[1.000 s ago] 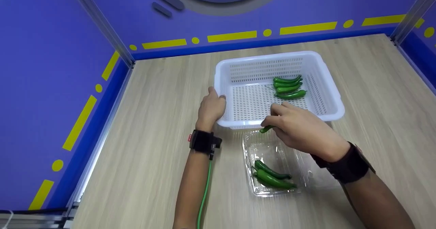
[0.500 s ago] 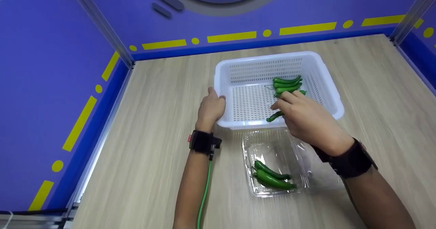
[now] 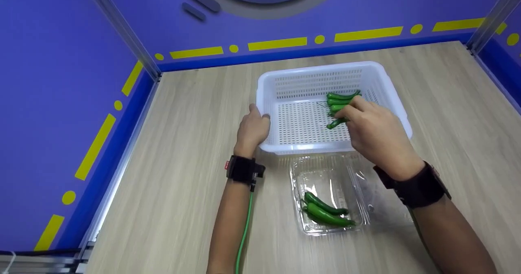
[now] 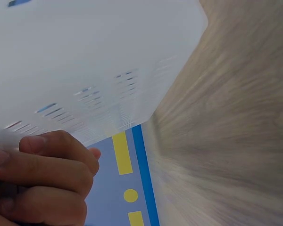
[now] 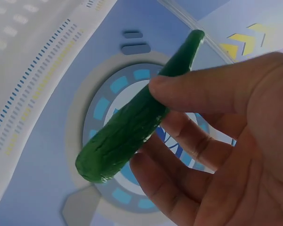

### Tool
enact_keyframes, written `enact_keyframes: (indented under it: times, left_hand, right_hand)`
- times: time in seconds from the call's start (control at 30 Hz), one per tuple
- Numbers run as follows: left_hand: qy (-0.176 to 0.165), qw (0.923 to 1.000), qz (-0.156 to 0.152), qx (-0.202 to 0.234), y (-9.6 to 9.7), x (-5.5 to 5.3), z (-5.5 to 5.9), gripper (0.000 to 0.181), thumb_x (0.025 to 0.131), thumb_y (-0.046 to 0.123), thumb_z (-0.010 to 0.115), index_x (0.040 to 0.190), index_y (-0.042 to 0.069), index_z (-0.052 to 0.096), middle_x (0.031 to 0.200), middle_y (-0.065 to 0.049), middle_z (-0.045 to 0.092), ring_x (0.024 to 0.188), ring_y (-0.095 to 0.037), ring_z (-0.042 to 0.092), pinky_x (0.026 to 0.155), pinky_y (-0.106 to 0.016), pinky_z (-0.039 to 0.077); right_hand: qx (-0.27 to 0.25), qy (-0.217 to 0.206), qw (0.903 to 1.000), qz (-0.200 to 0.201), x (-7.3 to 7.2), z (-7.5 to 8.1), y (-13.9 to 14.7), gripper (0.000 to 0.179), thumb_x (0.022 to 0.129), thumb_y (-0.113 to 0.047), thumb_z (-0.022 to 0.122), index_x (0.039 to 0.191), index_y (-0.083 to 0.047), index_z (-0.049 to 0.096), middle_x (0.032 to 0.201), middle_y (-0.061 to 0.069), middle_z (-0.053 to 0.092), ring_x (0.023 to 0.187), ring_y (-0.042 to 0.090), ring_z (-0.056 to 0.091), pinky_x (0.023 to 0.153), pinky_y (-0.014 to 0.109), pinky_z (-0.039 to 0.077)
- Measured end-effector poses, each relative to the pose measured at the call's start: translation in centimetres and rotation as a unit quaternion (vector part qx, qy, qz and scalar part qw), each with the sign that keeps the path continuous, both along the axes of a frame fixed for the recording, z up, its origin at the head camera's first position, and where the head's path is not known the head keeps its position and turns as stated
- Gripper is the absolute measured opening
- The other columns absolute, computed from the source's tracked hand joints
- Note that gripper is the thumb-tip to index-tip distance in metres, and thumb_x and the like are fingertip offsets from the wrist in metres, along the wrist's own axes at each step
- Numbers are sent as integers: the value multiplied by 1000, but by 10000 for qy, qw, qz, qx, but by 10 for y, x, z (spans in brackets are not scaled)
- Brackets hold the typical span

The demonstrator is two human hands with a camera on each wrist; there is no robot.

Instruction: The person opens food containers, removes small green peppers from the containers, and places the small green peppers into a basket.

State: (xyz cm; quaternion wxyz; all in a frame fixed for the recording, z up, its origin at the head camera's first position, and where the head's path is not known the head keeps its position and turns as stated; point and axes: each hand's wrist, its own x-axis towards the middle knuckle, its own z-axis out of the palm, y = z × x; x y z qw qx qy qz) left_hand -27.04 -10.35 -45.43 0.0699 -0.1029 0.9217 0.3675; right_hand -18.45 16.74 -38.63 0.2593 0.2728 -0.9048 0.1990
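My right hand [image 3: 376, 133] pinches a green chili pepper [image 5: 125, 127] between thumb and fingers, over the right part of a white slotted basket [image 3: 301, 148]. In the head view the hand partly covers that pepper and the several green peppers [image 3: 338, 96] lying side by side on the basket floor. At the basket's left side my left hand [image 3: 253, 128] grips the rim, its fingers curled at the basket wall [image 4: 94, 52] in the left wrist view. Nearer to me, a clear plastic box [image 3: 315, 176] holds more green peppers [image 3: 327, 216] at its front end.
The clear box's lid [image 3: 386, 209] lies folded out to the right on the wooden table [image 3: 183, 176]. Blue-purple panels [image 3: 163, 21] with yellow marks stand behind and at the sides. A green cable [image 3: 244, 237] runs along my left forearm.
My right hand has carried its pepper from the basket's front rim forward and to the right, over the basket floor near the other peppers. My left hand has stayed on the rim.
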Motion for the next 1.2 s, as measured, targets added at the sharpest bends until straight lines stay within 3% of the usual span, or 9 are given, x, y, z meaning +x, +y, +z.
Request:
enact_keyframes:
  times: [0.17, 0.33, 0.47, 0.63, 0.83, 1.2]
  left_hand:
    - [-38, 10000, 0, 28, 0, 0, 0, 72, 103, 32, 40, 161, -1, 13, 132, -23, 62, 106, -26, 64, 89, -41, 53]
    - [-99, 9999, -4, 28, 0, 0, 1, 73, 103, 33, 40, 162, 0, 11, 135, -22, 60, 110, -26, 62, 94, -42, 51]
    - [-82, 10000, -12, -20, 1, 1, 2, 71, 103, 32, 39, 161, 0, 14, 127, -21, 63, 104, -26, 64, 89, -42, 52]
    - [45, 10000, -41, -31, 1, 2, 2, 69, 102, 32, 39, 158, -3, 20, 115, -20, 66, 95, -26, 66, 77, -40, 53]
    - [34, 9999, -75, -77, 1, 2, 3, 67, 101, 33, 39, 156, -2, 24, 115, -18, 66, 96, -26, 65, 80, -41, 52]
    - [42, 10000, -2, -16, 1, 2, 4, 64, 102, 32, 41, 155, -1, 26, 110, -16, 65, 93, -26, 66, 78, -39, 52]
  right_hand:
    - [-150, -47, 9998, -96, -4, 0, 4, 34, 81, 13, 57, 98, -8, 77, 95, 8, 66, 83, 33, 65, 68, 48, 49]
    - [-134, -61, 9998, -153, -6, 2, 8, 33, 81, 12, 58, 99, -8, 77, 96, 8, 67, 87, 33, 64, 71, 48, 48]
    - [-145, -106, 9997, -143, -6, 7, 15, 32, 81, 12, 61, 101, -7, 77, 95, 8, 67, 86, 32, 64, 71, 48, 48]
    - [-234, -148, 9987, -417, -4, 20, 28, 25, 82, 9, 72, 103, -5, 76, 98, 11, 68, 82, 32, 63, 68, 50, 49]
    - [-413, -194, 9957, -808, -2, 30, 44, 24, 87, 5, 72, 109, -6, 77, 101, 12, 67, 81, 29, 62, 65, 47, 46]
    - [-440, -296, 9949, -857, -14, 27, 45, 25, 88, 4, 70, 110, -6, 77, 101, 11, 65, 78, 25, 58, 65, 40, 41]
